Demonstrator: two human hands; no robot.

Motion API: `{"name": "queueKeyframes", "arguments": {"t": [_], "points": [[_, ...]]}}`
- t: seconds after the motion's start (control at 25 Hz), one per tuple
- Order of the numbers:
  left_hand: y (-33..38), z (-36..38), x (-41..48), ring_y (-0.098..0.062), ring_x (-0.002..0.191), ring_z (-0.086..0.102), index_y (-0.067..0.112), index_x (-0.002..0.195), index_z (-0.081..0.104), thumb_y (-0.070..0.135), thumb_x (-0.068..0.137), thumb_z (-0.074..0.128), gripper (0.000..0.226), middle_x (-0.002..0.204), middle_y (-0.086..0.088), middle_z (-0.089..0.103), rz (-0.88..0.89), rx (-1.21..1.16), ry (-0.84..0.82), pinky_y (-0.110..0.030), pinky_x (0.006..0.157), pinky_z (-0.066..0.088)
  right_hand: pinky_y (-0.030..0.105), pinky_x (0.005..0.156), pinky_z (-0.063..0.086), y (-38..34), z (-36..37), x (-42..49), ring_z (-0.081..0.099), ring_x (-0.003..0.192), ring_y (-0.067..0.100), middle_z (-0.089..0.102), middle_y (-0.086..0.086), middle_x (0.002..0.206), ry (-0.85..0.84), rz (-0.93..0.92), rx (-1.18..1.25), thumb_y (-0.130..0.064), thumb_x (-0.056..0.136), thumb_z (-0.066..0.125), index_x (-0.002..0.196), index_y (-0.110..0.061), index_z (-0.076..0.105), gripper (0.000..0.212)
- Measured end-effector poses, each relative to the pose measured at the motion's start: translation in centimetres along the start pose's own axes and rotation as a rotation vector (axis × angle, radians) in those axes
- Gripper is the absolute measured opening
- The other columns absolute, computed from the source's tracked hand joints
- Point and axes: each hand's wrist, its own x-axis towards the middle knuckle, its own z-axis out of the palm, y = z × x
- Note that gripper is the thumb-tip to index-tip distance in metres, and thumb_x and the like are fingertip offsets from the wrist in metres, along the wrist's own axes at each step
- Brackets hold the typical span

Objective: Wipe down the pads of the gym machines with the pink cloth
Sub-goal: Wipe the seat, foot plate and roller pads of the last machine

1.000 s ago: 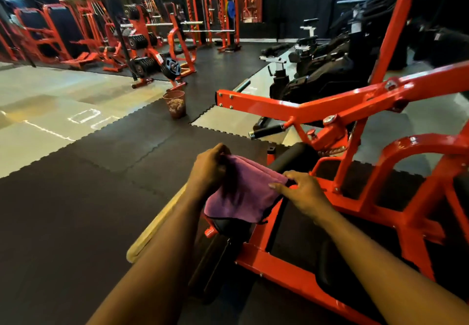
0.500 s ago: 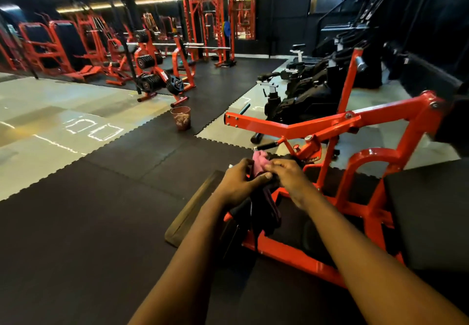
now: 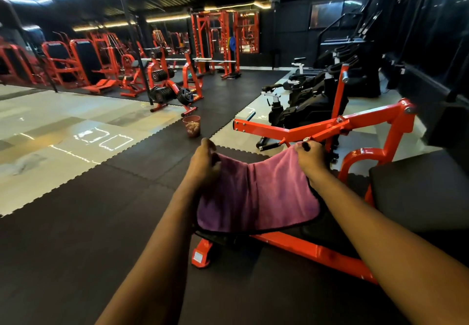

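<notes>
The pink cloth (image 3: 256, 195) hangs spread out in front of me, held up by its two top corners. My left hand (image 3: 204, 163) pinches the left corner and my right hand (image 3: 311, 158) pinches the right corner. Behind and under the cloth stands an orange gym machine (image 3: 337, 126) with a black pad (image 3: 416, 190) at the right. The cloth hides another dark pad whose edge (image 3: 253, 235) shows just below it.
A small waste bin (image 3: 192, 126) stands on the black rubber floor ahead. Weight racks with plates (image 3: 165, 91) and orange machines line the far left. Exercise bikes (image 3: 304, 103) stand behind the orange frame. Pale floor lies at the left.
The cloth was bunched between my hands over the pad; now it is lifted and stretched wide, my hands apart at its corners. The view has tilted up.
</notes>
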Motion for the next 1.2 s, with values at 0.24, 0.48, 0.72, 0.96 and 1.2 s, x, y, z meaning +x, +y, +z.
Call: {"name": "queueKeyframes", "arguments": {"t": [0.24,0.48,0.72,0.96,1.2], "points": [[0.0,0.6,-1.9,-0.029,0.082,0.061,-0.003,0.100,0.064,-0.011,0.085,0.052,0.020,0.091,-0.016,0.067,-0.083,0.051,0.436,-0.028,0.065,0.038,0.045,0.077,0.049,2.2,-6.9,1.3,0.062,0.082,0.034,0.060,0.009,0.079,0.132,-0.075,0.031,-0.030,0.105,0.050,0.087,-0.005,0.060,0.032],[5.2,3.5,-3.6,-0.028,0.078,0.055,0.003,0.104,0.054,0.011,0.103,0.043,0.014,0.088,-0.012,0.060,-0.165,-0.058,0.742,-0.034,0.066,0.036,0.044,0.064,0.048,3.0,-9.0,3.3,0.060,0.069,0.033,0.062,0.012,0.074,0.241,-0.125,0.001,-0.054,0.103,0.037,0.077,-0.020,0.052,0.045],[7.0,5.7,-2.7,-0.030,0.085,0.065,0.000,0.093,0.068,0.014,0.093,0.063,0.015,0.092,-0.018,0.071,-0.347,0.045,0.515,-0.026,0.072,0.042,0.035,0.063,0.035,2.2,-6.9,3.0,0.057,0.068,0.020,0.063,0.008,0.067,-0.176,-0.087,-0.048,-0.034,0.099,0.061,0.063,-0.011,0.059,0.043],[11.1,9.9,-2.5,-0.023,0.076,0.070,0.007,0.096,0.070,0.011,0.090,0.070,0.008,0.086,-0.012,0.072,-0.170,-0.026,0.271,-0.040,0.072,0.061,0.038,0.083,0.056,1.6,-2.5,-1.3,0.071,0.090,0.018,0.077,0.003,0.095,-0.634,-0.281,-0.029,-0.031,0.095,0.068,0.100,-0.016,0.075,0.018],[11.6,9.3,-3.4,-0.022,0.072,0.069,-0.001,0.104,0.066,0.000,0.101,0.046,0.020,0.093,-0.017,0.067,-0.146,-0.107,0.149,-0.035,0.054,0.061,0.027,0.079,0.055,0.6,-3.3,-2.0,0.070,0.091,0.012,0.075,-0.003,0.094,-0.793,-0.293,0.113,-0.030,0.094,0.070,0.106,-0.020,0.074,0.016]]}}
